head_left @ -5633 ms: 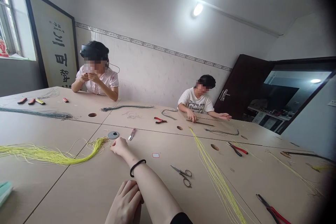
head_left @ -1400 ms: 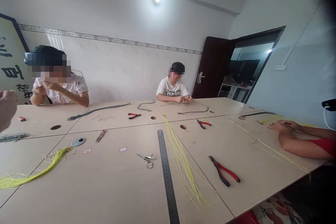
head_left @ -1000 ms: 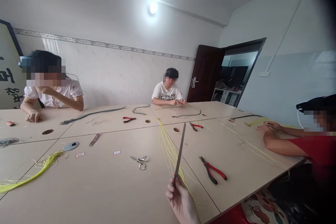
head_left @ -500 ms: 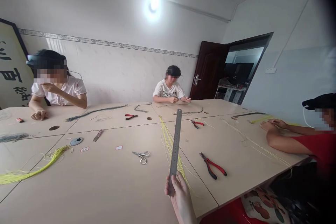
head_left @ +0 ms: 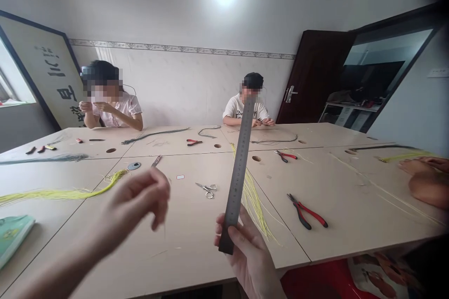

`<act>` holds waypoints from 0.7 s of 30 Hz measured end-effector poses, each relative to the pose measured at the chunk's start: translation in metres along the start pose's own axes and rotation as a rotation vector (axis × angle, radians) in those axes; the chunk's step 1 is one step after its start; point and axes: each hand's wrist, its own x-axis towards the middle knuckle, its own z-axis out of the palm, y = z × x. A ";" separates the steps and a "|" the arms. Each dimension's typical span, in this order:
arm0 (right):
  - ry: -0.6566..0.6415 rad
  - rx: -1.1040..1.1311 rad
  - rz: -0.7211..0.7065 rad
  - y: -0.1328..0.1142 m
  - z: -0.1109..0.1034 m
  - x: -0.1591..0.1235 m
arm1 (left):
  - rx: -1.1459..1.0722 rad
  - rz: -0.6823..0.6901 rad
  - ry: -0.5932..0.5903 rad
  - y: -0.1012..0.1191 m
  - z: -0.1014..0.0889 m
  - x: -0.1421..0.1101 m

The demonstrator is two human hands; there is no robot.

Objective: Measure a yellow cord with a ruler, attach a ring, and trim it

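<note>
In my right hand (head_left: 250, 250) is a steel ruler (head_left: 240, 168), gripped near its lower end and held up, tilted slightly right. My left hand (head_left: 145, 198) hovers over the table to the left, its fingers curled together. A faint thin line shows below those fingertips, and what they hold, if anything, cannot be made out. Behind the ruler lies a bundle of yellow cords (head_left: 258, 210). Small folding scissors (head_left: 207, 190) rest between my hands, farther back. Red-and-black pliers (head_left: 307, 213) lie to the right of my right hand.
Another yellow cord bundle (head_left: 87, 192) lies left near a round grey disc (head_left: 133, 166). Smaller pliers (head_left: 286, 155) and grey cords (head_left: 154, 135) are farther back. A green packet (head_left: 16, 238) sits at the left edge. Two people sit opposite; another person's arms (head_left: 428, 180) rest at right.
My left hand has come into view from the lower left. The ruler, still in my right hand, looks closer and higher. The view has turned left, so the table things appear shifted right.
</note>
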 end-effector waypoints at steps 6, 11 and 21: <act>-0.108 -0.012 -0.101 -0.002 0.016 0.003 | -0.120 -0.108 -0.133 -0.057 0.040 -0.020; 0.062 -0.032 -0.156 0.007 0.029 0.001 | -0.221 -0.124 -0.024 -0.074 0.045 -0.030; 0.165 -0.080 -0.268 0.018 0.042 0.000 | -0.382 -0.201 0.015 -0.073 0.054 -0.036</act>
